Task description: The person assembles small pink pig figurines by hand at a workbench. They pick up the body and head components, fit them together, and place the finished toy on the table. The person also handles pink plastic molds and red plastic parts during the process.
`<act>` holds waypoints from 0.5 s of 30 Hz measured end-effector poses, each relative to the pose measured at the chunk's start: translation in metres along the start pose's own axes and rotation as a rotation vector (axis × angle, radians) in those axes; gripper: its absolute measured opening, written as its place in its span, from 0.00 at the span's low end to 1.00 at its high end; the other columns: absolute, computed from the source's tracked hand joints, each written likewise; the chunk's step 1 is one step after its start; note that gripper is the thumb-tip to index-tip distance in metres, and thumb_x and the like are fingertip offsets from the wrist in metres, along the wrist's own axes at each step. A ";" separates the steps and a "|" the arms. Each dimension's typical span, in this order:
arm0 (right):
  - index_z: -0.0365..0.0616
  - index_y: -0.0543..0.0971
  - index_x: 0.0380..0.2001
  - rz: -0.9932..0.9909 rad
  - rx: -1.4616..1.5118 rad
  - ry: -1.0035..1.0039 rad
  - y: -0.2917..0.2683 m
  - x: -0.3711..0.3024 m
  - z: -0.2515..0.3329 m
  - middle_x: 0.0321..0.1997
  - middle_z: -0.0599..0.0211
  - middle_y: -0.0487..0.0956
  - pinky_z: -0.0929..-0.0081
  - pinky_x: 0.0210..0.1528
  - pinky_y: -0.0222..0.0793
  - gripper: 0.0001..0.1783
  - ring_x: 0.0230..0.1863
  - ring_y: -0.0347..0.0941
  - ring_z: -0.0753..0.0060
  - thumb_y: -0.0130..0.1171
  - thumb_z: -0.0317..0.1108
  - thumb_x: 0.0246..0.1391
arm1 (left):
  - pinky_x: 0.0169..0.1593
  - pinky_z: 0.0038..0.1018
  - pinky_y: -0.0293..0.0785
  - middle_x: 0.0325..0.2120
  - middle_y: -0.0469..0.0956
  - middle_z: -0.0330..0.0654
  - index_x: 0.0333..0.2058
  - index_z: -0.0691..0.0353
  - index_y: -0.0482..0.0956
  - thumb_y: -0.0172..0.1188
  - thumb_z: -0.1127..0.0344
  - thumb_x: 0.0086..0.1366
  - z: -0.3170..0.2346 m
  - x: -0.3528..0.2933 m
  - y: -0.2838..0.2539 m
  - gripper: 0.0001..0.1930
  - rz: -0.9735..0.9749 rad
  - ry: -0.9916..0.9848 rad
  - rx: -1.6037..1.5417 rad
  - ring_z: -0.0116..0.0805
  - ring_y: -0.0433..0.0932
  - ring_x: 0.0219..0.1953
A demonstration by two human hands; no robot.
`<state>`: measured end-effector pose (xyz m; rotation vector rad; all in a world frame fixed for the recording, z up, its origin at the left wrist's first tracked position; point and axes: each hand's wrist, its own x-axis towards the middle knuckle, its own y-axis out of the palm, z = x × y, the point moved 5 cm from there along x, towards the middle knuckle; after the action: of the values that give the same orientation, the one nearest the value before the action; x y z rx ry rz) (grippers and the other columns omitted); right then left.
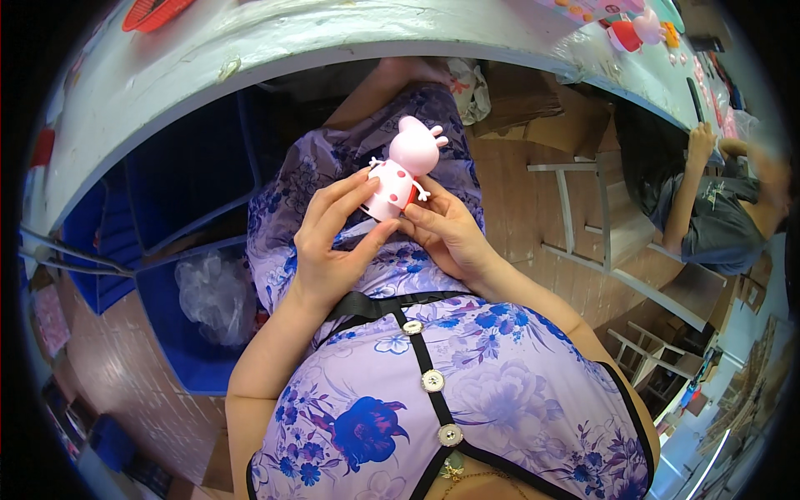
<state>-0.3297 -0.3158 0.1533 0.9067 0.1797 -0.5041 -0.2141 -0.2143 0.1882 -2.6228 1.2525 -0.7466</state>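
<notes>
A pink toy pig figure (414, 152) with small arms, ears and red spots on its body is held upright over my lap, tilted slightly. My left hand (337, 225) grips it from the left, with fingers along its side and thumb near its base. From the right, my right hand (446, 227) holds its lower side, and a bit of red shows by those fingers. The fingertips of both hands nearly meet beneath the figure. Part of its base is hidden by my fingers.
A white table (292, 46) curves across ahead, bearing a red basket (154, 12) at left and another pig figure (637, 30) at right. Blue bins (179, 350) stand at left, one with clear plastic (212, 292). A co-worker (725, 208) sits at right near a wooden stool (600, 217).
</notes>
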 end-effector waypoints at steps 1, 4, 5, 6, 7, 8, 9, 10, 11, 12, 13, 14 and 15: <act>0.37 0.58 0.62 0.014 0.009 0.013 0.000 -0.001 0.001 0.59 0.61 0.67 0.69 0.63 0.62 0.30 0.59 0.66 0.70 0.54 0.27 0.58 | 0.51 0.31 0.72 0.48 0.75 0.49 0.46 0.64 0.78 0.70 0.74 0.47 -0.003 -0.001 -0.001 0.24 -0.004 0.031 0.028 0.44 0.76 0.48; 0.38 0.57 0.63 0.036 0.061 0.034 -0.001 -0.001 0.000 0.60 0.60 0.65 0.69 0.65 0.59 0.31 0.61 0.64 0.70 0.54 0.25 0.58 | 0.54 0.30 0.71 0.49 0.74 0.50 0.47 0.64 0.77 0.70 0.75 0.48 -0.007 -0.002 -0.002 0.25 0.022 0.075 0.060 0.42 0.75 0.51; 0.38 0.57 0.63 0.040 0.083 0.038 -0.002 -0.001 -0.001 0.61 0.60 0.65 0.69 0.65 0.59 0.31 0.62 0.63 0.69 0.54 0.25 0.58 | 0.54 0.31 0.71 0.49 0.74 0.50 0.47 0.64 0.77 0.71 0.75 0.47 -0.007 -0.002 -0.002 0.25 0.019 0.082 0.065 0.42 0.75 0.51; 0.38 0.57 0.63 0.043 0.090 0.039 -0.001 -0.001 -0.001 0.61 0.60 0.65 0.69 0.66 0.58 0.31 0.62 0.63 0.69 0.54 0.24 0.57 | 0.54 0.31 0.71 0.49 0.74 0.50 0.47 0.64 0.77 0.71 0.75 0.47 -0.007 -0.002 -0.002 0.25 0.016 0.087 0.070 0.42 0.74 0.51; 0.38 0.57 0.63 0.046 0.098 0.041 0.000 -0.001 0.000 0.61 0.60 0.64 0.69 0.66 0.58 0.31 0.62 0.63 0.69 0.54 0.24 0.57 | 0.54 0.31 0.71 0.49 0.74 0.50 0.47 0.64 0.77 0.71 0.75 0.47 -0.008 -0.002 -0.002 0.25 0.013 0.093 0.075 0.42 0.74 0.51; 0.39 0.57 0.63 0.049 0.105 0.042 0.000 -0.001 0.000 0.61 0.60 0.64 0.69 0.66 0.57 0.32 0.63 0.62 0.69 0.54 0.24 0.57 | 0.54 0.31 0.71 0.49 0.74 0.50 0.47 0.64 0.77 0.71 0.75 0.46 -0.008 -0.002 -0.002 0.25 0.014 0.097 0.077 0.42 0.74 0.51; 0.39 0.57 0.63 0.054 0.112 0.039 0.000 0.000 0.000 0.62 0.60 0.64 0.69 0.67 0.57 0.32 0.63 0.62 0.69 0.54 0.24 0.57 | 0.54 0.31 0.71 0.49 0.74 0.50 0.46 0.64 0.77 0.71 0.75 0.46 -0.008 -0.002 -0.002 0.25 0.015 0.101 0.079 0.43 0.74 0.51; 0.39 0.57 0.63 0.060 0.119 0.036 -0.001 0.000 0.000 0.62 0.60 0.64 0.69 0.67 0.56 0.32 0.63 0.62 0.69 0.54 0.24 0.57 | 0.54 0.31 0.71 0.49 0.74 0.50 0.46 0.64 0.77 0.71 0.75 0.46 -0.009 -0.002 -0.002 0.25 0.017 0.105 0.081 0.43 0.74 0.51; 0.39 0.57 0.63 0.066 0.126 0.033 -0.001 0.001 0.000 0.62 0.61 0.64 0.68 0.67 0.56 0.32 0.63 0.62 0.69 0.54 0.24 0.57 | 0.54 0.31 0.71 0.49 0.74 0.50 0.46 0.64 0.77 0.71 0.76 0.46 -0.009 -0.001 -0.002 0.25 0.018 0.104 0.083 0.43 0.74 0.51; 0.39 0.57 0.63 0.068 0.128 0.034 -0.001 0.001 0.000 0.62 0.61 0.64 0.68 0.67 0.56 0.32 0.63 0.62 0.69 0.54 0.23 0.57 | 0.54 0.31 0.71 0.49 0.74 0.50 0.46 0.64 0.77 0.71 0.76 0.46 -0.010 0.000 -0.002 0.25 0.019 0.103 0.084 0.43 0.74 0.51; 0.39 0.57 0.63 0.070 0.129 0.035 0.000 0.001 0.001 0.62 0.61 0.64 0.68 0.67 0.56 0.32 0.63 0.62 0.69 0.54 0.23 0.57 | 0.54 0.31 0.71 0.49 0.74 0.50 0.46 0.64 0.77 0.71 0.76 0.46 -0.010 0.000 -0.002 0.25 0.021 0.102 0.086 0.43 0.74 0.51; 0.39 0.57 0.63 0.071 0.130 0.037 0.000 0.001 0.001 0.62 0.60 0.64 0.68 0.67 0.56 0.32 0.63 0.62 0.69 0.54 0.23 0.57 | 0.54 0.31 0.71 0.49 0.74 0.50 0.46 0.64 0.77 0.71 0.76 0.46 -0.010 0.000 -0.002 0.25 0.020 0.101 0.084 0.43 0.74 0.51; 0.40 0.57 0.63 0.070 0.130 0.038 0.000 0.001 0.001 0.62 0.60 0.64 0.68 0.67 0.56 0.32 0.63 0.61 0.69 0.54 0.23 0.57 | 0.54 0.31 0.71 0.49 0.74 0.50 0.46 0.64 0.77 0.71 0.76 0.46 -0.009 0.000 -0.002 0.25 0.019 0.100 0.082 0.43 0.74 0.51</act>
<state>-0.3288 -0.3171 0.1541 1.0460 0.1502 -0.4370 -0.2174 -0.2119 0.1969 -2.5332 1.2423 -0.9165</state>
